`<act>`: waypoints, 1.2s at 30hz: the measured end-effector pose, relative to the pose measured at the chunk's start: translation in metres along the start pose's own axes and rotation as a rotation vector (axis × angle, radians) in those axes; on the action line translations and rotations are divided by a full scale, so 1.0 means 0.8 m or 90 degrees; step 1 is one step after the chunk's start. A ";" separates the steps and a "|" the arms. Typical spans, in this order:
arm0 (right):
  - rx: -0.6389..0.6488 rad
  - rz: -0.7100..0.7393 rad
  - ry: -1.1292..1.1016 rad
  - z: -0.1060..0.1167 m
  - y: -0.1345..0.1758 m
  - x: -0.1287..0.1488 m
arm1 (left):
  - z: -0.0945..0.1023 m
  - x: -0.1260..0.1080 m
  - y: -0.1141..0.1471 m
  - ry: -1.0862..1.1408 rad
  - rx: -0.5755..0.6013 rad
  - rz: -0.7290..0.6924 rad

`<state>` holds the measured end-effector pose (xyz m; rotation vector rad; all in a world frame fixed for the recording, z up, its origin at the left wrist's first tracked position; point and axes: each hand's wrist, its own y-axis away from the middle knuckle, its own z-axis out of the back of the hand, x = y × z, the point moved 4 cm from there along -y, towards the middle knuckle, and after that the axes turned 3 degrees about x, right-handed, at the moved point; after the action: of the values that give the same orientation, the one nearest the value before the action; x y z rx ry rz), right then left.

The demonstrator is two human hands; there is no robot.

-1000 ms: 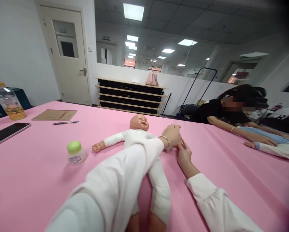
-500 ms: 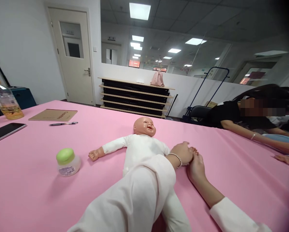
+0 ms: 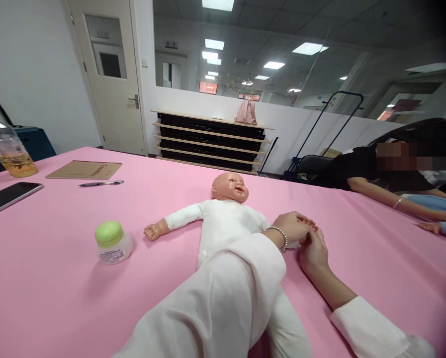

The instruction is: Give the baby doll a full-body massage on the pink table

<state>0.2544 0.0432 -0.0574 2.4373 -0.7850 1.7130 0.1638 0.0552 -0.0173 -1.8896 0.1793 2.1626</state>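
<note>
A baby doll [image 3: 223,223] in a white suit lies face up, its head toward the far side. My left hand [image 3: 290,226], with a beaded bracelet at the wrist, reaches across the doll's body and is closed around its arm on the right side. My right hand [image 3: 315,254] comes from the right and is closed at the doll's small hand [image 3: 308,222], whose fingers peek out between my two hands. My left sleeve covers part of the doll's belly and legs. To the left of the doll stands a jar [image 3: 114,247] with a green lid.
On the pink tabletop [image 3: 58,298] lie a pen [image 3: 101,183], a brown notebook [image 3: 83,169] and a phone [image 3: 10,197]. A bottle [image 3: 8,149] stands at the far left. Another person [image 3: 379,191] leans on the table at the right, near a small doll hand.
The view has shifted slightly, so things on the table appear higher and farther right. My left fingers, earlier partly extended, now fold closer over the doll's hand beside my right fingers.
</note>
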 end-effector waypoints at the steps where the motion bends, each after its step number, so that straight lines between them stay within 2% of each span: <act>1: 0.008 0.001 0.000 0.000 0.000 0.000 | 0.000 0.001 -0.003 0.007 0.004 -0.005; 3: 0.017 0.003 0.025 -0.001 0.001 0.001 | -0.001 0.003 -0.009 0.005 0.018 -0.026; 10: 0.037 0.050 0.163 -0.006 0.012 0.014 | -0.003 0.013 -0.020 -0.014 -0.009 -0.038; 16: 0.083 0.032 0.073 -0.008 0.012 0.011 | -0.001 0.011 -0.018 -0.029 -0.012 -0.048; 25: -0.030 -0.026 -0.005 0.006 -0.002 -0.002 | -0.011 0.014 -0.017 -0.033 0.075 -0.064; 30: -0.022 -0.043 0.005 0.005 0.000 -0.004 | -0.007 0.011 -0.010 -0.057 0.073 -0.054; 36: -0.007 -0.002 -0.007 0.003 0.002 -0.001 | -0.005 0.009 -0.009 -0.040 0.059 -0.045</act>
<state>0.2558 0.0410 -0.0594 2.4414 -0.7890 1.6908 0.1684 0.0616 -0.0240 -1.7491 0.1945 2.1255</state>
